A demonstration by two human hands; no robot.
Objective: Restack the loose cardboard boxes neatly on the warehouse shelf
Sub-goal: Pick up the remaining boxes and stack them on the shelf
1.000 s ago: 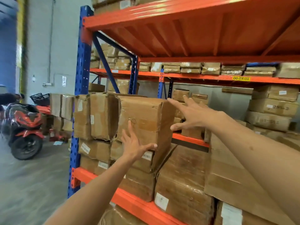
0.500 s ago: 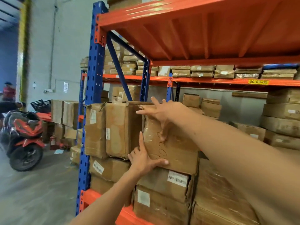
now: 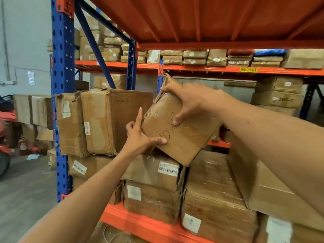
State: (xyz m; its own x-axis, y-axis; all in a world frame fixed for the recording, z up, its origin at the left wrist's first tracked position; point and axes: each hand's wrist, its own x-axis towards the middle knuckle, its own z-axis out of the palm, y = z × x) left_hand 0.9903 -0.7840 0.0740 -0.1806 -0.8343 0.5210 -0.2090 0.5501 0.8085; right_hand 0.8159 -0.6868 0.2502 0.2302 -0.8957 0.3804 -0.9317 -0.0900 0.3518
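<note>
A taped brown cardboard box [image 3: 185, 135] with handwriting on its face is tilted, its right side tipped downward, above the stack on the orange shelf [image 3: 140, 220]. My left hand [image 3: 140, 137] grips its lower left corner, thumb on the front face. My right hand [image 3: 187, 100] clamps its upper edge, fingers curled over the front. Under it sits a box with a barcode label [image 3: 154, 172]. Left of it stand two upright worn boxes [image 3: 105, 120].
A blue rack upright [image 3: 61, 102] bounds the bay on the left. An orange deck [image 3: 210, 20] hangs low overhead. Large boxes [image 3: 215, 190] fill the shelf to the right. Flat packages [image 3: 192, 57] line the rear rack. A red scooter [image 3: 5, 134] and loose boxes stand on the floor at left.
Both hands went from reaching and pressing the box face to gripping it. The box has tipped out of the stack and now sits tilted. The camera moved closer.
</note>
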